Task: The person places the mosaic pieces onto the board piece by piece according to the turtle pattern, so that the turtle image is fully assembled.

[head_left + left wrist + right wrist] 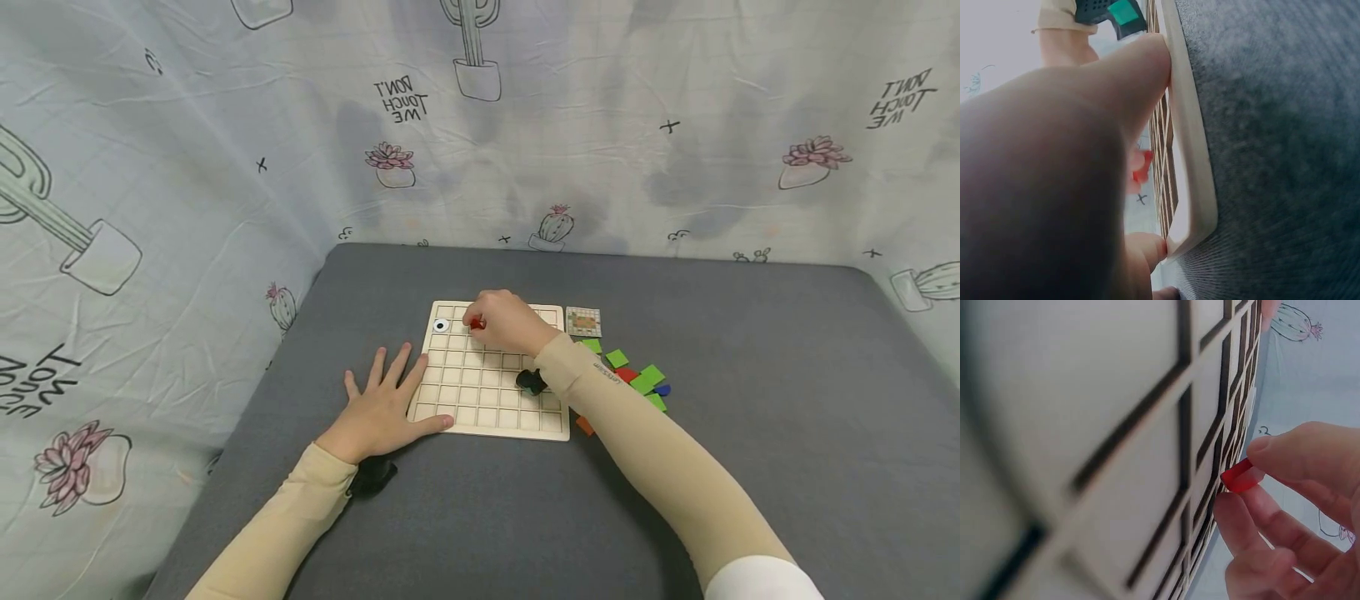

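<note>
A pale wooden board (468, 397) with a raised grid lies on the grey table. Over its far part my right hand (510, 321) pinches a small red piece (1242, 477) between thumb and fingers, close over the grid cells. The piece is glossy with a rounded side. My left hand (382, 412) lies with fingers spread at the board's left edge, its thumb on the near left corner and fingertips along the side. A white disc (441, 326) with a black centre sits in the far left cell.
Right of the board are several green tiles (647, 379), a red piece (627, 375), a blue piece (662, 389) and an orange piece (585, 426), partly behind the right forearm. A small patterned card (583, 322) lies by the far right corner. A printed curtain (615, 167) hangs behind.
</note>
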A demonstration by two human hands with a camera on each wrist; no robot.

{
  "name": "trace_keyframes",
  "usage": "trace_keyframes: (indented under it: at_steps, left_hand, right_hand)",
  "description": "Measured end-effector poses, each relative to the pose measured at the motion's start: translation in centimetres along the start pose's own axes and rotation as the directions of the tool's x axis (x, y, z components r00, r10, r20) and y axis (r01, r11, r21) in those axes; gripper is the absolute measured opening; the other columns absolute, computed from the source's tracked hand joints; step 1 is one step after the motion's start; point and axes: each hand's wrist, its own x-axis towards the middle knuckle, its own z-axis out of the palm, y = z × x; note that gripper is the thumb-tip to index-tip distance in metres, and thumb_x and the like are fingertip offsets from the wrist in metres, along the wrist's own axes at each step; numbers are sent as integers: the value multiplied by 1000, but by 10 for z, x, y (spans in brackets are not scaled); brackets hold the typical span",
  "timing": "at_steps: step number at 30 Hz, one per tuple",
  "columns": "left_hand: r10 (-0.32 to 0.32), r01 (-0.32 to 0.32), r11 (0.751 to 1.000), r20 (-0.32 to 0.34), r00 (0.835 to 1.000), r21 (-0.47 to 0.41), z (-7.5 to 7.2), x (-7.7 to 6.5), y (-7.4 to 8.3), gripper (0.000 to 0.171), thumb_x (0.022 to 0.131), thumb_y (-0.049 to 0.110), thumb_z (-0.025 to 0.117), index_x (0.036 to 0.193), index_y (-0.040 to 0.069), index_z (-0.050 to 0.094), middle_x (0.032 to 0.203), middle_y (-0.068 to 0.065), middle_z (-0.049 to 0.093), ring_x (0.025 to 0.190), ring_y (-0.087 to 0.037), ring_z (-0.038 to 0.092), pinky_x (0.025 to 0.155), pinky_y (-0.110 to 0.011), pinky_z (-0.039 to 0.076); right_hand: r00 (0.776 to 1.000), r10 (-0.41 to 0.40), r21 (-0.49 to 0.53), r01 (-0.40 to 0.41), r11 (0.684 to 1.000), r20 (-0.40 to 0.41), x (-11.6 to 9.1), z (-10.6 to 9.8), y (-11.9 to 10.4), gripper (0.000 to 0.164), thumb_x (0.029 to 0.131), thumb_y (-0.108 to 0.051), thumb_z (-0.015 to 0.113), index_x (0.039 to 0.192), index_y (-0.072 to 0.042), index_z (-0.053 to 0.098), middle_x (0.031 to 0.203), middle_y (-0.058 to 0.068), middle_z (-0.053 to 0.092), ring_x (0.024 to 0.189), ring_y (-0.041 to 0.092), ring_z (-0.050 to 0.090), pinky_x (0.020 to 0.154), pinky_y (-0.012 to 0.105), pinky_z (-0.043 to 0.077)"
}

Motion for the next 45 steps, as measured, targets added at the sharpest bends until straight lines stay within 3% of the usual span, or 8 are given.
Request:
trace_keyframes:
  at_steps: [15, 29, 45]
  left_hand:
    - [2, -2, 1000, 8, 1000, -1, -1, 0, 4, 110, 87, 85, 54, 169, 21, 18, 176, -13, 6, 160, -50, -2, 108, -90, 2]
    - [8, -8, 1000, 10, 1000, -5, 0, 1, 3, 109, 88, 85, 53, 169, 21, 17, 176, -14, 5, 160, -50, -2, 107, -90, 1]
    - [-2, 2, 1000, 6, 1000, 11, -2, -1, 1, 109, 88, 86, 52, 169, 21, 18, 176, -14, 7, 160, -51, 0, 106, -91, 4]
  right_hand:
    - [1000, -4, -28, 4, 1000, 22, 20, 10, -6, 20, 96, -5, 72, 114, -6, 80, 110, 11, 74, 93, 22, 64, 84, 35, 55]
    - [992, 86, -62, -80, 995, 96, 31, 12, -14, 20, 95, -3, 71, 112, -5, 80, 113, 13, 74, 101, 25, 69, 87, 37, 57]
    - [996, 61, -52, -58, 997, 67, 34, 17, -16, 24, 95, -1, 68, 117, -2, 78, 117, 15, 73, 105, 27, 69, 91, 36, 57]
